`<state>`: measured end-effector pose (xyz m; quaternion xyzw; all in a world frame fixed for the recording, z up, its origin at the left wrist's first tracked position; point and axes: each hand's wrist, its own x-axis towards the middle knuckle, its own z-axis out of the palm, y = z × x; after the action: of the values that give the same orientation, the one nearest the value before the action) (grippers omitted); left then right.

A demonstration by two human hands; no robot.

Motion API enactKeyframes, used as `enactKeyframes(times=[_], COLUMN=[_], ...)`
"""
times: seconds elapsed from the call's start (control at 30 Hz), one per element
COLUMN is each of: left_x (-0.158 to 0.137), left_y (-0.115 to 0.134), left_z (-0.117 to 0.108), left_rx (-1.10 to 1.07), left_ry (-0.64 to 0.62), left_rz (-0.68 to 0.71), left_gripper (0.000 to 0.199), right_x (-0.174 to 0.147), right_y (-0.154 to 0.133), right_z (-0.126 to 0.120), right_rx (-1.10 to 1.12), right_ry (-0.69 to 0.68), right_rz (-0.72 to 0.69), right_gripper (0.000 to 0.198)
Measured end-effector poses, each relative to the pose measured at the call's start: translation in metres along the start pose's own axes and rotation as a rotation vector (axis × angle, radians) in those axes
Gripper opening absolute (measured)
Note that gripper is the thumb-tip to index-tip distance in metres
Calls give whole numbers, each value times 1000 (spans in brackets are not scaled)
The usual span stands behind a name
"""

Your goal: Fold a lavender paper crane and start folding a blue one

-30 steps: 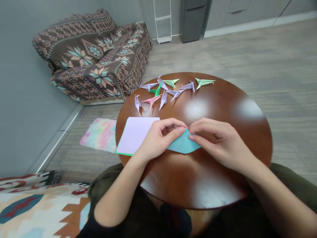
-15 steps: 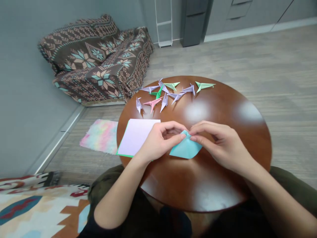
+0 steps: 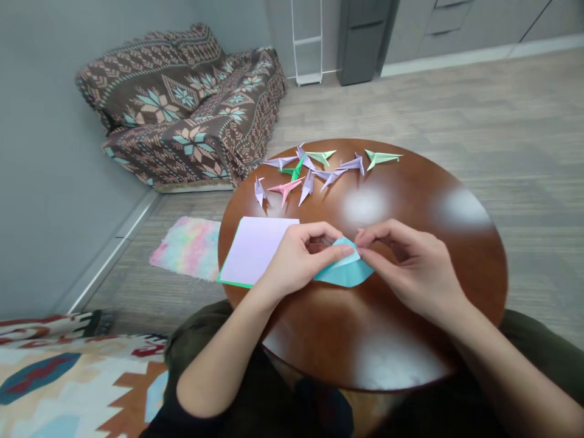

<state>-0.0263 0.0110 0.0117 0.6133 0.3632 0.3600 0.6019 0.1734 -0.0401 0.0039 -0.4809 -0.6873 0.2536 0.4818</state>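
Observation:
A light-blue sheet of origami paper (image 3: 349,275), partly folded, is held just above the round table between both hands. My left hand (image 3: 303,255) pinches its upper left part between thumb and fingers, the thumb lying across a paler flap. At the paper's upper right corner, my right hand (image 3: 406,252) has thumb and forefinger pinched together. Beside my left hand lies a stack of lilac paper (image 3: 258,246) with a green edge showing underneath. The fingers hide part of the folds.
Several folded paper cranes lie along the far side of the brown table (image 3: 424,219), among them a pink crane (image 3: 285,190) and a green crane (image 3: 294,171). Beyond stand a covered sofa (image 3: 191,115) and a white rack (image 3: 308,42). A pastel rug (image 3: 187,246) lies left.
A paler flap now shows on the blue paper under my left thumb. My right hand has shifted slightly right, and the whole view has moved a little.

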Motion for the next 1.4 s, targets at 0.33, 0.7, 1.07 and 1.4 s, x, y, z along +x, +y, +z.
enactKeyframes(times=[0.33,0.7,1.07,1.4], left_x=[-1,-1,0,-1], left_y=[-1,0,2,2], left_z=[0,-1,-1,0], left_rx=[21,-35,8,65], left_ry=[12,3,25,2], left_rz=[8,67,83,128], left_gripper=[33,23,27,23], right_x=[-1,-1,-2,-3], right_y=[-1,-3,-4,-1], right_z=[2,2,1,1], right_rx=[32,28,8,54], right_ry=[12,17,18,20], right_rz=[22,44,37,58], right_gripper=[7,8,9,9])
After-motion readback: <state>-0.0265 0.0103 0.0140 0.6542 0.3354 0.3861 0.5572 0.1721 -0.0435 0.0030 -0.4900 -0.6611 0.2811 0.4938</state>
